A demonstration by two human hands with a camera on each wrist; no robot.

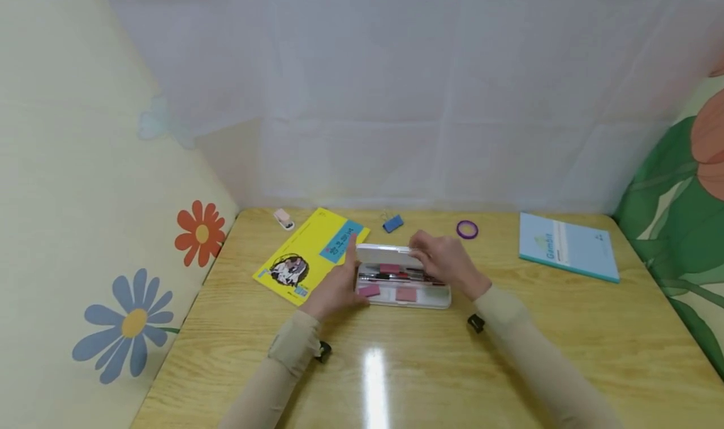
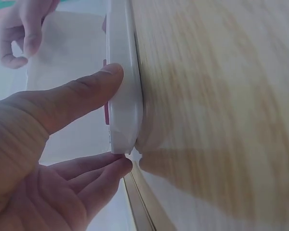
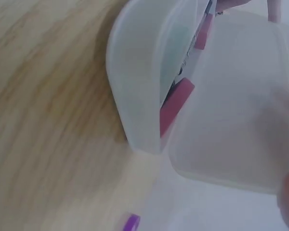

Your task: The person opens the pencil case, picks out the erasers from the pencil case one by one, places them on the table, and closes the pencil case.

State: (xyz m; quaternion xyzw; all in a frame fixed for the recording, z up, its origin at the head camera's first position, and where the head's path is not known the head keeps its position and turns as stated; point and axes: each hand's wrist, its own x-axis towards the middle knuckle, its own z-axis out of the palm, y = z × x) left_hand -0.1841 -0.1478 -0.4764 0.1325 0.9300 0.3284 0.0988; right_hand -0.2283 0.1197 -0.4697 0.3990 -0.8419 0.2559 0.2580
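Note:
A white translucent pencil case (image 1: pixel 438 299) lies on the wooden table with its lid (image 1: pixel 380 254) raised at the back. Inside are several pens (image 1: pixel 417 276) and pink eraser-like blocks (image 1: pixel 405 294). My left hand (image 1: pixel 335 286) grips the case's left end; in the left wrist view its thumb (image 2: pixel 94 86) presses the front wall and its fingers meet the corner. At the lid's upper right edge, my right hand (image 1: pixel 447 259) pinches the rim. The right wrist view shows the lid (image 3: pixel 231 120) standing open beside the case's right end (image 3: pixel 135 72).
A yellow book (image 1: pixel 294 247) lies left of the case, close to my left hand. Behind are a small pink-and-white stapler (image 1: pixel 284 219), a blue binder clip (image 1: pixel 393 223) and a purple ring (image 1: pixel 467 230). A light blue book (image 1: pixel 582 250) rests at the right. A white cloth (image 1: pixel 362 102) hangs behind the table.

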